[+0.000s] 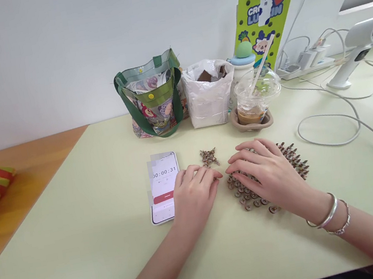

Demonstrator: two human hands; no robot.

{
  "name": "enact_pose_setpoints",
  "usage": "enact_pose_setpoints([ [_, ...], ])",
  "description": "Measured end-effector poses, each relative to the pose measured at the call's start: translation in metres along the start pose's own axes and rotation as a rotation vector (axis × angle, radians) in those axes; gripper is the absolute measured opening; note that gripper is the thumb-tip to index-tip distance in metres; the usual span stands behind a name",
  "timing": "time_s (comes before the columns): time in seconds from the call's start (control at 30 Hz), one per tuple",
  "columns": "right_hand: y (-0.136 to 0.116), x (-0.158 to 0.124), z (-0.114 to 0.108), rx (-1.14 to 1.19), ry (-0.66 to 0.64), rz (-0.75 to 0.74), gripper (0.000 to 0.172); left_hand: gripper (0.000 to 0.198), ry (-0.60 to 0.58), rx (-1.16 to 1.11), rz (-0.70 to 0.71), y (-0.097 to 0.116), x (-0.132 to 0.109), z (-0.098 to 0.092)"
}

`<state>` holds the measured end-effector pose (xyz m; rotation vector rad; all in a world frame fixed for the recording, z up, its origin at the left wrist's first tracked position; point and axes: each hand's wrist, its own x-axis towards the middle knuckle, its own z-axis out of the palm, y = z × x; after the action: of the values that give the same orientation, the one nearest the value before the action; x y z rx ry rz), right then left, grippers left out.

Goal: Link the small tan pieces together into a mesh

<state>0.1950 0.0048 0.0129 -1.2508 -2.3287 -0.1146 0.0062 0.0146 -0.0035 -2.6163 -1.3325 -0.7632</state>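
Note:
My right hand (264,171) lies over a spread of small bronze-coloured studs (249,196) with round heads and pointed ends. Its fingers are loosely stretched, and I see nothing gripped in them. To the left, my left hand (195,191) rests by the phone (161,182), covering part of its right side. Thumb and index finger of that hand come together at the tips; what they pinch, if anything, is too small to make out. Just beyond those fingertips sits a little star-shaped cluster (209,156) of similar metal pieces. The phone's screen shows a running timer figure.
Along the wall stand a green-handled clear bag (154,102), a white plastic-lined container (210,99), a drink cup (255,98) in a cardboard holder and a green paper bag (259,21). At right are a white handheld fan (355,52), a power strip (304,68) and a loose cable (356,121).

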Motion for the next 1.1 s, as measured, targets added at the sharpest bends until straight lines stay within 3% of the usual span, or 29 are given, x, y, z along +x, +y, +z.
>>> enact_pose_setpoints([
  [0.47,-0.006,0.0,0.002,0.136,0.004,-0.035,0.017,0.014,0.064,-0.339,-0.176,0.006,-0.003,-0.012],
  [0.73,-0.012,-0.002,0.005,0.4,0.019,0.01,0.015,0.016,-0.014,-0.681,-0.247,0.01,-0.003,-0.015],
  [1.1,-0.014,0.001,-0.001,0.656,0.032,0.102,0.017,0.016,-0.053,-0.712,-0.272,0.007,-0.006,-0.018],
])
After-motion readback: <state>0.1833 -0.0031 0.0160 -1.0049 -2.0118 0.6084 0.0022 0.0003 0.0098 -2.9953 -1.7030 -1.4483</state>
